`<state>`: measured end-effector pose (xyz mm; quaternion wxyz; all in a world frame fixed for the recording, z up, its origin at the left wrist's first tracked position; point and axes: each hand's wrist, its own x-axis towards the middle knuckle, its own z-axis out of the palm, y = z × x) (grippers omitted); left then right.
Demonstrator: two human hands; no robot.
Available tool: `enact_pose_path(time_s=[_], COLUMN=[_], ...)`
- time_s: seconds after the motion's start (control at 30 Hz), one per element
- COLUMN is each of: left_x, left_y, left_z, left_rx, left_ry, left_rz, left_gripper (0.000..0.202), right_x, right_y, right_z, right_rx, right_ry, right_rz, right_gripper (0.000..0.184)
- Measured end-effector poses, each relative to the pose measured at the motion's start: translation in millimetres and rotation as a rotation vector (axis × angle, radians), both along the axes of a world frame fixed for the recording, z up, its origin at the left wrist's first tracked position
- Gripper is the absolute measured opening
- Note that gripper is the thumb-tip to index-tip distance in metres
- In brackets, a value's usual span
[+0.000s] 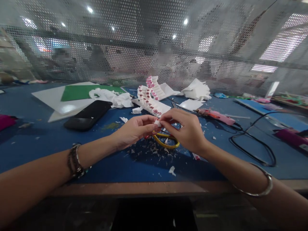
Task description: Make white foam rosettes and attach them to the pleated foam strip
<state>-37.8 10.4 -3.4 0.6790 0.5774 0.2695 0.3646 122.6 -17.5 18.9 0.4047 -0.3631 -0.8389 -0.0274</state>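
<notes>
Between the fingertips of both hands is a small white piece (pixel 157 123), perhaps paper or foam; its exact kind is hard to make out. My left hand (pixel 137 130) pinches it from the left, and my right hand (pixel 185 128) pinches it from the right. Below the hands lies a yellow-handled pair of scissors (pixel 176 145), partly hidden by the right hand. Just beyond the fingers stand curved white strips (pixel 147 98) dotted with pink and dark red pieces. White scraps (pixel 172 170) are scattered on the blue table around the hands.
A black phone (pixel 89 115) lies at left, before a green sheet (pixel 84 91) and crumpled white paper (pixel 113 98). To the right are a pink glue gun (pixel 216 116) with a looping black cable (pixel 250 158) and folded white paper (pixel 196 90). A perforated metal screen (pixel 144 41) rises behind.
</notes>
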Motion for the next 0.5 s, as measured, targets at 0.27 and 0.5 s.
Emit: enact_pose_path(time_s=[0.27,0.5], left_x=[1.6,-0.9], left_y=[1.7,2.3], left_z=[-1.0,-1.9], left_rx=[0.022,0.079], left_ry=[-0.068,-0.008], left_rz=[-0.004,0.001], left_gripper=[0.016,0.014], right_x=[-0.1,0.4], right_y=[-3.1,-2.6], right_z=[2.4,1.0], right_rx=[0.015,0.034], right_ry=[-0.057,0.003], right_rz=[0.012,0.062], right_gripper=[0.008,0.006])
